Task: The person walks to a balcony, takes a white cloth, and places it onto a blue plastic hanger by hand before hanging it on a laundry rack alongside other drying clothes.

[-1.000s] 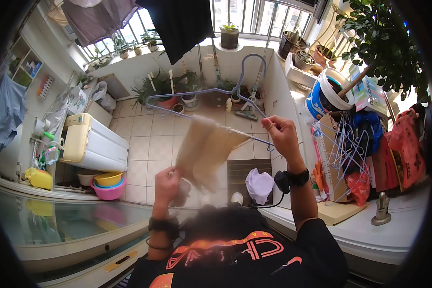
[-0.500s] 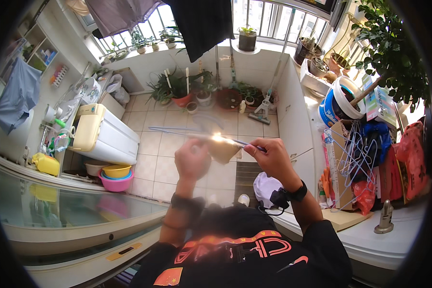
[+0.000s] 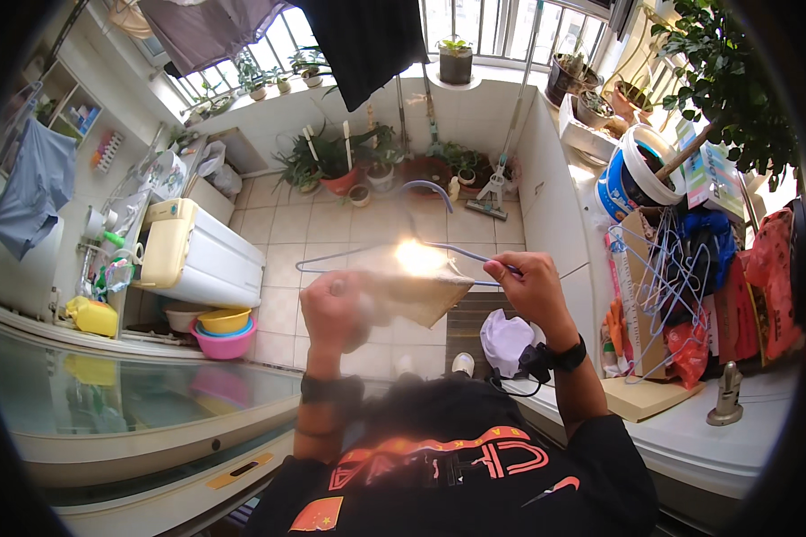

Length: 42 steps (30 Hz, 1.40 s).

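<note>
In front of me a purple-blue wire clothes hanger [image 3: 461, 250] is held out level, its hook pointing away from me. A beige cloth [image 3: 430, 302] lies over its lower bar and hangs down, with a bright glare just above it. My right hand [image 3: 530, 279] is closed around the right corner of the hanger. My left hand [image 3: 331, 313], smeared by motion, has its fingers curled at the left edge of the cloth; the exact grip is hard to see.
A white washing machine [image 3: 215, 255] and stacked basins [image 3: 224, 345] stand at left. Potted plants [image 3: 340, 161] line the far wall beside a mop [image 3: 488, 201]. Several wire hangers [image 3: 654, 295] hang over bags at right. A dark garment [image 3: 363, 54] hangs overhead.
The hanger has turned so its hook and triangular outline now show more fully. My left hand has moved left and slightly down, my right hand slightly right. More of the cloth shows.
</note>
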{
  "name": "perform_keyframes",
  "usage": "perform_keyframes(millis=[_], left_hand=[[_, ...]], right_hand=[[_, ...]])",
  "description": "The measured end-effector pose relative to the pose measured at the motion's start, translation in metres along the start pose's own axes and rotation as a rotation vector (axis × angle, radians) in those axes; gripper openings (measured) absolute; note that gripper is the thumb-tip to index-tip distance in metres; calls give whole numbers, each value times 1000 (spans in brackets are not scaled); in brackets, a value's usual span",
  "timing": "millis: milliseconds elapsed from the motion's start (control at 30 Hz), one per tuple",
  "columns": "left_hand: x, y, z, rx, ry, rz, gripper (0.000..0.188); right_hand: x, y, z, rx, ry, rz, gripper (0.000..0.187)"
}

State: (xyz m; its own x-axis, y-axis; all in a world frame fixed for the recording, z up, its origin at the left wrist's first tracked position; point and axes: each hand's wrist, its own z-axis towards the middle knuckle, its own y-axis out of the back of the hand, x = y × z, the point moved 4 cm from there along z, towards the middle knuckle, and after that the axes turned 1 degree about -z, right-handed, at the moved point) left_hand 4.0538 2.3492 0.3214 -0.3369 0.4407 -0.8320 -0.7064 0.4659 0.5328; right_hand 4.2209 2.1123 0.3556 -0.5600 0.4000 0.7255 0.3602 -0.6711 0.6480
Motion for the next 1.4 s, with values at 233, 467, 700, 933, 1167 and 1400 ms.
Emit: perform_keyframes(millis=[233, 467, 700, 933, 1167, 1400], left_hand=[[39, 59, 9, -400, -378, 294, 11], [68, 55, 8, 253, 28, -258, 27], [70, 25, -18, 388, 112, -497, 31], [86, 26, -21, 60, 153, -661, 36], [88, 45, -25, 27, 80, -737, 37], [104, 68, -25, -70, 134, -713, 38]], right_hand=[[-23, 26, 0, 20, 140, 56, 11], [-44, 34, 16, 112, 196, 151, 10], [-34, 29, 42, -180, 308, 3, 8], [-57, -35, 23, -487, 123, 202, 9], [-57, -91, 28, -35, 83, 326, 10], [-65, -66, 36, 135, -163, 818, 18]])
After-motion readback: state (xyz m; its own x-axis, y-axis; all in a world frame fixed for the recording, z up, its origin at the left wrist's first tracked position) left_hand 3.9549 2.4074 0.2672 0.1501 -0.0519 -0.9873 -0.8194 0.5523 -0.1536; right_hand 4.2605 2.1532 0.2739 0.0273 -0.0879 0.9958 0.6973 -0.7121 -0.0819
